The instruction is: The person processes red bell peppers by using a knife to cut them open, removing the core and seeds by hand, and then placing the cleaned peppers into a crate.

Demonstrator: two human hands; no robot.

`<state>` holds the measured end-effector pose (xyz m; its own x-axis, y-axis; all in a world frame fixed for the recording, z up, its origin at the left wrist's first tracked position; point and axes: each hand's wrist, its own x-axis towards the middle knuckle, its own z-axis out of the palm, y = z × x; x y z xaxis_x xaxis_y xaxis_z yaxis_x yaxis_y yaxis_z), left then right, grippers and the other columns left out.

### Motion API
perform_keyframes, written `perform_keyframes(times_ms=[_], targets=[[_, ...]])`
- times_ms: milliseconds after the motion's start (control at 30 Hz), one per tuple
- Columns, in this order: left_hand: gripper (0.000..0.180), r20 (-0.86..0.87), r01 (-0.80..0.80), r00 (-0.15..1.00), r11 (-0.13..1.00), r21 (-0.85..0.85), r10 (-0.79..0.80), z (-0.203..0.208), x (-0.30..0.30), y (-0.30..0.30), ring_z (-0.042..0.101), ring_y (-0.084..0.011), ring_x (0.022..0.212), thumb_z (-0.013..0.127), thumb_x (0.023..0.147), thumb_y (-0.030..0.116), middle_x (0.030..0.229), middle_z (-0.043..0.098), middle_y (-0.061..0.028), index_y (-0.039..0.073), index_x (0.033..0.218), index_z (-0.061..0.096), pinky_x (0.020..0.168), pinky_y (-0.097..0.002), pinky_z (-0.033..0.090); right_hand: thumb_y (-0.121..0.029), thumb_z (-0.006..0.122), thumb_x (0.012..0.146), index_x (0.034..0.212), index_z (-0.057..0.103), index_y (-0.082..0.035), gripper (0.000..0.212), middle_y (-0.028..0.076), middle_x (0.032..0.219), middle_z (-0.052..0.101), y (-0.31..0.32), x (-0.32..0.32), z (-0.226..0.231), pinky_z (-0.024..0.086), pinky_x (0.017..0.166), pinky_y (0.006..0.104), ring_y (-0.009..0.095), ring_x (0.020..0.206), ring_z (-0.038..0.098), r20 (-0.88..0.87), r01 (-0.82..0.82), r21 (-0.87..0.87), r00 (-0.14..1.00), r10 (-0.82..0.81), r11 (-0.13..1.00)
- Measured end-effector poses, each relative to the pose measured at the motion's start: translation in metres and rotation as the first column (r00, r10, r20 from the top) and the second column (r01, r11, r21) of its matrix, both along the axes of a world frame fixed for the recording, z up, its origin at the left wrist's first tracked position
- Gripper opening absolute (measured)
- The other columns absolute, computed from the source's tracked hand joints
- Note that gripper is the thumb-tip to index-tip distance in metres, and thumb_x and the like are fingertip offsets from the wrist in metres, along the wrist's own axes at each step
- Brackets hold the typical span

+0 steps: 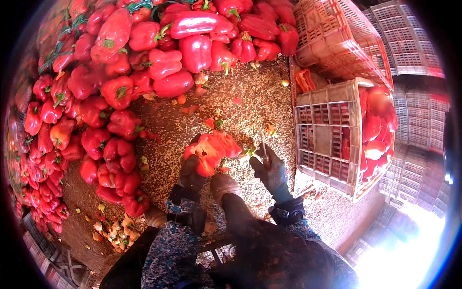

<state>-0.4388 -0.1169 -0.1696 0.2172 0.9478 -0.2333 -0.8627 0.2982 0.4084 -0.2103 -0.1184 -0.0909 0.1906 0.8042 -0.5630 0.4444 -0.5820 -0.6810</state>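
Note:
In my left hand, gloved and dark, is a cut-open red bell pepper, its pale inner flesh facing up and a bit of green stem at its far end. My gloved right hand sits a little to the right, closed around a small knife whose thin blade points away from me. Just left of the blade lie yellowish-green pepper scraps. The two hands are apart, above seed-strewn ground.
Whole red peppers are heaped at the left and far side. A crate of red pepper pieces lies tipped at the right, with another crate beyond it. Cores and trimmings form a small pile at the lower left. Stacked crates line the right.

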Motion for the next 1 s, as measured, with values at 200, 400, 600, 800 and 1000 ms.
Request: perform_keyframes(times_ms=[200,400,600,800,1000], targets=[[0.088,-0.120,-0.011,0.993,1.000,-0.002,0.011,0.037,0.007,0.009,0.042,-0.0317,0.137,0.065,0.085,0.044,0.146,0.045,-0.0178,-0.005,0.148,0.029,0.117,-0.0433,0.030,-0.025,0.065,0.094,0.127,0.058,0.001,0.043,0.006,0.097,0.070,0.009,-0.020,0.013,0.045,0.052,0.0218,0.005,0.062,0.056,-0.412,-0.155,-0.130,0.907,0.089,0.979],[0.085,-0.055,0.041,0.997,0.992,-0.118,-0.048,0.030,0.002,-0.008,0.042,-0.0338,0.136,0.069,0.083,0.044,0.145,0.046,-0.0181,-0.004,0.145,0.036,0.118,-0.0474,0.029,-0.061,0.053,0.096,0.135,0.052,-0.003,0.069,0.006,0.093,0.070,-0.016,-0.031,-0.046,0.033,0.044,0.0176,0.003,0.047,0.042,-0.879,0.159,-0.370,0.258,-0.400,0.915],[0.057,0.131,0.411,0.910,0.893,-0.184,-0.393,0.049,0.002,-0.008,0.057,-0.0289,0.117,0.080,0.075,0.036,0.126,0.057,-0.0181,0.000,0.113,0.056,0.103,-0.0436,0.046,-0.035,0.061,0.095,0.100,0.055,-0.015,0.021,-0.005,0.075,0.050,-0.007,-0.001,-0.093,0.033,0.045,0.0214,0.007,0.054,0.044,-0.899,0.219,-0.178,0.360,-0.249,0.959],[0.054,0.051,0.400,0.916,0.916,-0.019,-0.399,0.015,-0.010,-0.030,0.057,-0.0250,0.106,0.067,0.085,0.041,0.119,0.058,-0.0154,0.002,0.122,0.054,0.094,-0.0376,0.046,-0.022,0.066,0.093,0.133,0.048,-0.015,0.045,-0.004,0.086,0.054,-0.002,-0.005,-0.063,0.038,0.044,0.0210,0.007,0.061,0.050,-0.937,0.298,-0.206,0.215,-0.276,0.932],[0.054,-0.123,0.277,0.956,0.958,0.072,-0.268,0.015,-0.033,-0.047,0.056,-0.0248,0.109,0.050,0.099,0.049,0.122,0.059,-0.0138,0.004,0.129,0.053,0.093,-0.0367,0.044,-0.014,0.065,0.091,0.135,0.049,-0.012,0.047,0.002,0.096,0.057,-0.068,0.074,0.011,0.044,0.050,0.0244,0.009,0.076,0.055,-0.905,0.295,-0.425,-0.117,-0.409,0.856]])
